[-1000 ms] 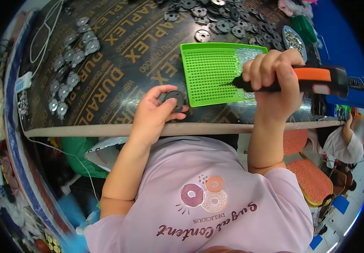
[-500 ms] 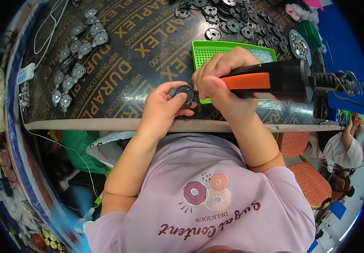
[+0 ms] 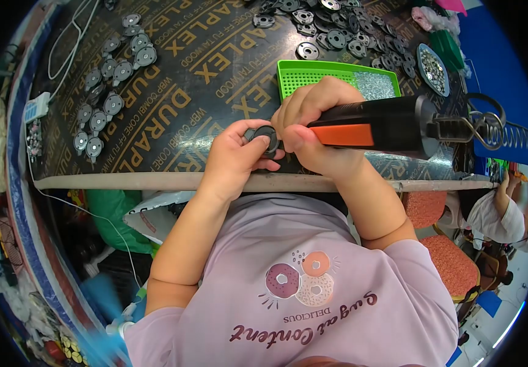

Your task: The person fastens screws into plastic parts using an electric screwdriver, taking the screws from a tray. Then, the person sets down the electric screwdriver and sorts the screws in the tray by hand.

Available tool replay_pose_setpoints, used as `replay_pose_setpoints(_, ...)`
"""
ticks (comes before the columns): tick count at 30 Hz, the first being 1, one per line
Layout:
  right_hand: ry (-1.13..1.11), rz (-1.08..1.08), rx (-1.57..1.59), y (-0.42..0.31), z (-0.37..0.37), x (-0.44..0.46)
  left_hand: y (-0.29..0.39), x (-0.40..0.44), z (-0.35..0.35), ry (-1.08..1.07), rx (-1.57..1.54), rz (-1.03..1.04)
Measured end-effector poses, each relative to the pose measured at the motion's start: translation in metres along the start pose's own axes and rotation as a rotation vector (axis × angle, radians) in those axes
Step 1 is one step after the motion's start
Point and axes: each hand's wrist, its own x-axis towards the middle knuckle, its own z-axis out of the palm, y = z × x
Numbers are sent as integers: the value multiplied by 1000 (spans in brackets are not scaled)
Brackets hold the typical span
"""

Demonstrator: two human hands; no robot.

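Note:
Pinched in my left hand (image 3: 232, 156) is a round black plastic part (image 3: 265, 139), held just above the table near its front edge. My right hand (image 3: 322, 125) wraps around a black electric screwdriver (image 3: 392, 125) with an orange lever. The screwdriver lies almost level, its front end towards the round part. My right fingers cover its tip, so contact with the part cannot be seen. Behind my right hand is a green tray (image 3: 313, 72) with many small silver screws (image 3: 374, 85) at its right end.
Loose round black parts (image 3: 337, 38) are heaped at the back. Others stand in rows (image 3: 114, 103) on the left of the table (image 3: 172, 122). A bowl of small metal pieces (image 3: 433, 69) sits at right. A coiled cord (image 3: 508, 131) trails from the screwdriver. Another person (image 3: 499, 214) is at far right.
My right hand and the screwdriver have shifted slightly left, and the screwdriver's rear end has dropped a little. My left hand keeps the round part in nearly the same place.

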Motion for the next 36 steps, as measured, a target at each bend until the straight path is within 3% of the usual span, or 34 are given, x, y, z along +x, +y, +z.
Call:
replay_pose_setpoints(5, 9, 9, -48, -3, -1, -4, 2, -2, 7, 53, 68, 29)
replay_pose_setpoints(11, 52, -13, 211, -25, -19, -7, 2, -8, 22, 45, 170, 86)
replay_pose_setpoints(13, -13, -38, 127, -30, -23, -12, 6, -13, 29, 131, 423, 157)
replay_pose_setpoints(15, -58, -74, 25, -38, -18, -14, 7, -13, 32, 146, 460, 199)
replay_pose_setpoints(19, 172, -95, 189, -38, -24, -11, -2, -3, 27, 215, 491, 317)
replay_pose_setpoints(21, 301, -227, 364, -33, -28, -8, -2, 5, 16, 264, 497, 338)
replay_pose_setpoints(23, 227, -177, 415, -40, -45, -5, 4, 7, 11, 265, 493, 384)
replay_pose_setpoints(25, 495, -93, 26, -46, -59, -11, 11, 3, 12, 248, 422, 411)
replay_pose_setpoints(27, 481, 3, -301, -44, -85, -18, 15, 3, 6, 226, 345, 369)
replay_pose_setpoints(31, 572, 148, -341, -42, -87, -19, 6, 7, -6, 131, 368, 372)
replay_pose_setpoints(36, 547, 140, -345, -35, -88, -25, 17, -2, 4, 161, 249, 233)
